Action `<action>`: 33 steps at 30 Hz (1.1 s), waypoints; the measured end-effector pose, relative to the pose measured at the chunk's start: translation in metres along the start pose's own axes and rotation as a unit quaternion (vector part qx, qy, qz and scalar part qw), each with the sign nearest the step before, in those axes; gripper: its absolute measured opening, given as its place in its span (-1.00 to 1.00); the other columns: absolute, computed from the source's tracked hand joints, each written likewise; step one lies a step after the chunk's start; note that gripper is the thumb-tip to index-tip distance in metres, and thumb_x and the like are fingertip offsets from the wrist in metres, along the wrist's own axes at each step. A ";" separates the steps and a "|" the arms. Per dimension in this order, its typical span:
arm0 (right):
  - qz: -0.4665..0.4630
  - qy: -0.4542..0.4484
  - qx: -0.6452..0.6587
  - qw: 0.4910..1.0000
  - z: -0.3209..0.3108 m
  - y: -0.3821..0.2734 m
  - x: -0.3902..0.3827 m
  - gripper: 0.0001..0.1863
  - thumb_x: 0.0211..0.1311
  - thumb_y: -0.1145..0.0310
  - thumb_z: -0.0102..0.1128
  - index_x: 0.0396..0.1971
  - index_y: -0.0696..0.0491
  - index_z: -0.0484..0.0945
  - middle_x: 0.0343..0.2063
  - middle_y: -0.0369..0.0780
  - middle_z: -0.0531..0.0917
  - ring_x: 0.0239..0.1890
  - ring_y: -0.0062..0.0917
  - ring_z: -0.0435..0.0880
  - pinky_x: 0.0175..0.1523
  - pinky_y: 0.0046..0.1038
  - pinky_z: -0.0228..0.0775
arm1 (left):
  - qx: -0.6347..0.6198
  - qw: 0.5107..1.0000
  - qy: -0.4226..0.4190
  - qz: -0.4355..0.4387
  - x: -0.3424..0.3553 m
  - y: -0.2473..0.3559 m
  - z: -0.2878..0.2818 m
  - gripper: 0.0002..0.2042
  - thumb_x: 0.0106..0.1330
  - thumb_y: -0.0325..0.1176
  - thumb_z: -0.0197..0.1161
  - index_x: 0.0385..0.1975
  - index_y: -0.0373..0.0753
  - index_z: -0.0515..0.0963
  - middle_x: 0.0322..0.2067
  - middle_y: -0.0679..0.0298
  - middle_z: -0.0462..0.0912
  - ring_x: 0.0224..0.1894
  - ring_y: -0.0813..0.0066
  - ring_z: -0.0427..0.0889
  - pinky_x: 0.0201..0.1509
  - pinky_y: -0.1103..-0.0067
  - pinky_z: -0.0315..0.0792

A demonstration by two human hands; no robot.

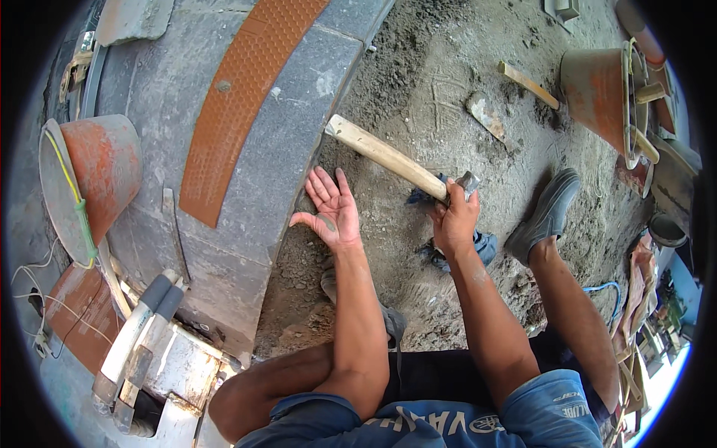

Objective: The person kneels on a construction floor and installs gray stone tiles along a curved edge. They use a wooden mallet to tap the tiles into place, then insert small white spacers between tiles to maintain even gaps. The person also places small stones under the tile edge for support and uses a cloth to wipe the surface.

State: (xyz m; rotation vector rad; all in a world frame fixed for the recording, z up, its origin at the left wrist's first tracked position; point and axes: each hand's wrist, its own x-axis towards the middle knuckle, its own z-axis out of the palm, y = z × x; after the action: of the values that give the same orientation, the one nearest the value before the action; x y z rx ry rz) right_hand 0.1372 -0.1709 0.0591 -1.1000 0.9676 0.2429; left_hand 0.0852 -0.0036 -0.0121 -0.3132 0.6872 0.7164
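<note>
Fingers around hammer over sandy ground beside paving.

Blue short sleeves, dark shorts, grey slip-on shoe.

1. Orange bucket, lying on its side at far left on the grey paving.
2. Orange tactile strip, curving across the paving, far centre-left.
3. Second orange bucket, lying tipped at far right, tool handles sticking out of it.
4. Trowel, resting on the sandy ground, left of that bucket.
5. Grey tubes, lying near left.
6. Grey shoe, sitting on the sand at right.
</note>
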 end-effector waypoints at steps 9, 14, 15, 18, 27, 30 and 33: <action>-0.020 -0.002 0.007 1.000 0.000 -0.005 0.004 -0.79 0.18 0.38 0.07 -0.37 -0.07 0.18 -0.65 -0.35 0.32 -0.80 -0.69 0.20 -0.73 -0.62 -0.03 | -0.002 1.000 0.006 -0.003 -0.002 -0.002 0.001 -0.17 -0.22 0.04 0.37 0.09 -0.33 0.31 0.23 0.30 0.25 0.33 0.38 0.08 0.39 0.12 -0.08; -0.017 -0.010 0.005 1.000 -0.002 -0.001 0.002 -0.83 0.16 0.39 0.07 -0.41 -0.06 0.23 -0.65 -0.39 0.34 -0.79 -0.72 0.21 -0.74 -0.62 0.02 | -0.005 1.000 -0.001 -0.004 -0.001 -0.001 0.000 -0.18 -0.24 -0.02 0.41 0.07 -0.33 0.32 0.23 0.28 0.25 0.33 0.36 0.09 0.38 0.12 -0.05; -0.012 -0.009 0.012 1.000 -0.003 -0.001 0.002 -0.83 0.16 0.39 0.07 -0.40 -0.06 0.23 -0.66 -0.39 0.34 -0.79 -0.72 0.21 -0.74 -0.62 0.02 | -0.007 1.000 -0.001 -0.005 0.000 -0.002 0.000 -0.18 -0.24 -0.02 0.41 0.07 -0.33 0.32 0.23 0.28 0.25 0.33 0.36 0.09 0.38 0.12 -0.05; -0.017 -0.009 0.004 1.000 0.000 -0.001 -0.001 -0.82 0.15 0.38 0.08 -0.40 -0.06 0.23 -0.65 -0.38 0.35 -0.79 -0.72 0.21 -0.74 -0.62 0.02 | 0.008 1.000 0.017 0.014 0.002 -0.001 0.001 -0.13 -0.27 -0.04 0.42 0.12 -0.31 0.25 0.25 0.29 0.21 0.32 0.32 0.10 0.38 0.10 -0.07; -0.014 -0.005 0.016 1.000 0.001 -0.007 -0.001 -0.79 0.16 0.39 0.09 -0.39 -0.05 0.20 -0.64 -0.35 0.34 -0.80 -0.71 0.20 -0.73 -0.61 -0.02 | -0.012 0.999 0.025 0.029 0.005 -0.001 0.005 -0.02 -0.28 -0.06 0.44 0.21 -0.33 0.12 0.30 0.25 0.08 0.35 0.34 0.01 0.40 0.21 -0.06; 0.005 0.015 0.041 0.999 0.000 -0.010 0.000 -0.78 0.15 0.39 0.11 -0.38 -0.05 0.21 -0.63 -0.36 0.34 -0.80 -0.71 0.21 -0.74 -0.61 -0.02 | -0.009 1.000 0.021 0.020 0.003 -0.003 0.006 0.01 -0.28 -0.06 0.45 0.24 -0.30 0.07 0.30 0.25 0.06 0.36 0.33 0.00 0.40 0.20 -0.07; 0.002 0.025 0.043 0.999 -0.009 -0.011 0.004 -0.78 0.14 0.39 0.11 -0.38 -0.05 0.21 -0.63 -0.36 0.34 -0.79 -0.71 0.21 -0.74 -0.62 -0.01 | -0.015 0.999 0.023 0.017 -0.001 -0.009 0.005 0.02 -0.27 -0.07 0.45 0.25 -0.29 0.05 0.31 0.24 0.06 0.36 0.32 0.00 0.39 0.18 -0.06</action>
State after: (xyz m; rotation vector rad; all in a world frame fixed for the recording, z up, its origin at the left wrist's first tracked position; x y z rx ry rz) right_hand 0.1412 -0.1841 0.0624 -1.0285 1.0156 0.1771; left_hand 0.0934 -0.0081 -0.0079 -0.3473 0.7279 0.7547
